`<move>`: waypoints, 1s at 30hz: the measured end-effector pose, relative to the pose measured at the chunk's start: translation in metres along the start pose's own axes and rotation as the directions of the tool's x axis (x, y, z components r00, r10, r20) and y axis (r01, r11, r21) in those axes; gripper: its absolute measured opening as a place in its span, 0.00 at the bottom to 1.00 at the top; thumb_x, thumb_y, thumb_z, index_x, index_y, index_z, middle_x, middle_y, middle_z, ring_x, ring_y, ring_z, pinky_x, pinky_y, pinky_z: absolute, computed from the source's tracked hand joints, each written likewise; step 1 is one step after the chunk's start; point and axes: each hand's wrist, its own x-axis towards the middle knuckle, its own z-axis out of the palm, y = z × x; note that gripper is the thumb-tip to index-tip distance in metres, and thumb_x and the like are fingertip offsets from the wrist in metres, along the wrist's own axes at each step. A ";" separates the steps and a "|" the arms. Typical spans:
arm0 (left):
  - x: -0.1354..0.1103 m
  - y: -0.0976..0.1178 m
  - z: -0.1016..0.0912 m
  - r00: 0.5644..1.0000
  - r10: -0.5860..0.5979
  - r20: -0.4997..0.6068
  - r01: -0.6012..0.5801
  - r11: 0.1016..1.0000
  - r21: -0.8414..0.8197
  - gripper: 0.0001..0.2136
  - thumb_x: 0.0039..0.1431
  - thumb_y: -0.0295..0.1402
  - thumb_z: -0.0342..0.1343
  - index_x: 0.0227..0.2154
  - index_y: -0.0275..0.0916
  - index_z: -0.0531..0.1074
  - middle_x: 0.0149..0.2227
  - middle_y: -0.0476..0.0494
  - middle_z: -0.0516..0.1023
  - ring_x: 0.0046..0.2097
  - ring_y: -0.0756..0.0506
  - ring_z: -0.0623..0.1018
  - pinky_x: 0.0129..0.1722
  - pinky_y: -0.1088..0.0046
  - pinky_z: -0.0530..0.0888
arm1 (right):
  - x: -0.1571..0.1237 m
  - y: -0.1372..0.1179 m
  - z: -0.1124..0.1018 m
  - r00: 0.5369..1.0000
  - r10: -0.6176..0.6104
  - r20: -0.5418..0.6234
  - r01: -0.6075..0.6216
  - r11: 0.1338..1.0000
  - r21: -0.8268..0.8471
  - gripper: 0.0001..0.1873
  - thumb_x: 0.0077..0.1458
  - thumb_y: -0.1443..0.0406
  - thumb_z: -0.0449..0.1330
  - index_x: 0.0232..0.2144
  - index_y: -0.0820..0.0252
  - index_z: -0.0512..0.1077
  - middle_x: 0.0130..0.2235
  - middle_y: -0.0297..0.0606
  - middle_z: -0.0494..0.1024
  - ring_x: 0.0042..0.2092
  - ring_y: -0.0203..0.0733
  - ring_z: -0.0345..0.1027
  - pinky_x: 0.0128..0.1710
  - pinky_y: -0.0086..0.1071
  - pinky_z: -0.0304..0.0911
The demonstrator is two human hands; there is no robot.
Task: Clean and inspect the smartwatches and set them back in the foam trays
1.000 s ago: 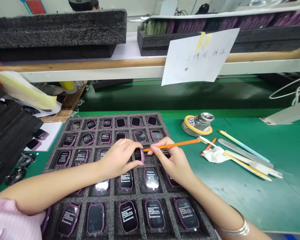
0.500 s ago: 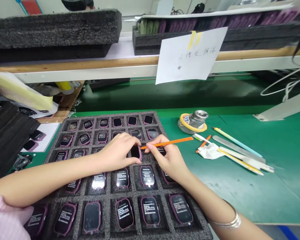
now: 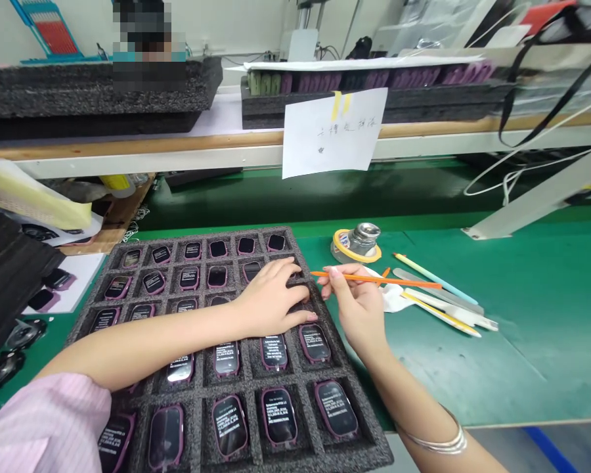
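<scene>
My left hand [image 3: 273, 299] lies spread over the third row of a dark foam tray [image 3: 201, 235], and it hides the smartwatches beneath it. Its thumb ends next to a watch with a purple bumper [image 3: 314, 343]. My right hand [image 3: 357, 295] is just off the tray's right side, pinching a thin orange stick [image 3: 374, 279] between thumb and fingers. The stick lies nearly level, and its tip points left, clear of the watches. Several more watches sit in the tray's cells, many with lit text on their screens.
A tape roll with a metal bottle [image 3: 356, 242] and a group of pale sticks, a metal file and white cloth [image 3: 394, 297] lie on the green mat to the right. A shelf with foam trays and a taped paper note [image 3: 333, 131] runs behind.
The orange stick has moved right, away from the watch it touched. My left hand has slid right and now covers that watch. The whole view has also shifted.
</scene>
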 end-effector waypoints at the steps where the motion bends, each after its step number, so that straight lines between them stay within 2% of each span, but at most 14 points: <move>1: -0.004 0.000 -0.003 1.000 0.005 -0.015 -0.005 1.000 0.009 0.17 0.64 0.47 0.59 0.42 0.37 0.78 0.55 0.31 0.72 0.65 0.28 0.67 0.63 0.43 0.67 | -0.002 0.000 0.002 1.000 0.009 0.018 -0.010 1.000 0.009 0.19 0.60 0.46 0.63 0.34 0.54 0.67 0.27 0.32 0.76 0.25 0.35 0.68 0.26 0.31 0.67; 6: -0.024 -0.005 -0.012 0.995 -0.003 -0.096 -0.001 0.999 -0.043 0.12 0.66 0.39 0.59 0.45 0.38 0.76 0.47 0.38 0.79 0.57 0.35 0.75 0.58 0.50 0.73 | -0.009 0.005 0.010 0.993 0.049 0.111 -0.053 0.998 0.039 0.21 0.61 0.44 0.59 0.32 0.53 0.63 0.23 0.29 0.74 0.20 0.34 0.66 0.19 0.28 0.63; 10: -0.029 -0.008 -0.009 0.988 0.036 -0.148 -0.044 0.998 -0.045 0.10 0.69 0.39 0.56 0.44 0.39 0.76 0.46 0.39 0.81 0.51 0.39 0.79 0.52 0.55 0.76 | -0.010 0.008 0.011 0.987 0.063 0.150 -0.065 0.998 0.012 0.23 0.61 0.43 0.60 0.31 0.53 0.61 0.22 0.28 0.73 0.19 0.33 0.65 0.16 0.26 0.60; 14: -0.028 -0.008 -0.007 0.985 0.034 -0.168 -0.049 0.995 -0.084 0.10 0.67 0.38 0.58 0.44 0.38 0.76 0.45 0.39 0.81 0.51 0.39 0.79 0.52 0.55 0.76 | -0.010 0.008 0.010 0.982 0.059 0.181 -0.054 0.998 -0.027 0.23 0.61 0.44 0.59 0.31 0.53 0.61 0.21 0.28 0.72 0.19 0.33 0.64 0.17 0.27 0.60; 20: -0.026 -0.010 -0.005 0.992 -0.040 -0.117 0.015 0.977 -0.213 0.10 0.65 0.36 0.60 0.46 0.39 0.75 0.47 0.39 0.81 0.53 0.39 0.77 0.56 0.51 0.74 | -0.009 0.009 0.011 0.980 0.052 0.191 -0.040 0.997 -0.066 0.22 0.62 0.44 0.58 0.32 0.53 0.62 0.22 0.28 0.73 0.19 0.32 0.64 0.18 0.27 0.59; 25: -0.027 -0.010 -0.005 0.992 -0.042 -0.121 0.015 0.976 -0.218 0.12 0.65 0.37 0.61 0.48 0.40 0.75 0.48 0.41 0.81 0.53 0.41 0.77 0.56 0.54 0.74 | -0.010 0.011 0.010 0.983 0.052 0.177 -0.041 0.997 -0.062 0.21 0.63 0.45 0.58 0.32 0.53 0.62 0.23 0.28 0.73 0.19 0.32 0.63 0.17 0.26 0.59; 30: -0.026 -0.010 -0.005 0.987 -0.001 -0.158 -0.030 0.981 -0.193 0.10 0.65 0.36 0.61 0.45 0.38 0.77 0.47 0.39 0.81 0.52 0.40 0.78 0.55 0.54 0.75 | -0.010 0.012 0.010 0.985 0.056 0.165 -0.048 0.997 -0.052 0.19 0.64 0.46 0.57 0.33 0.53 0.62 0.24 0.28 0.73 0.20 0.32 0.64 0.17 0.26 0.59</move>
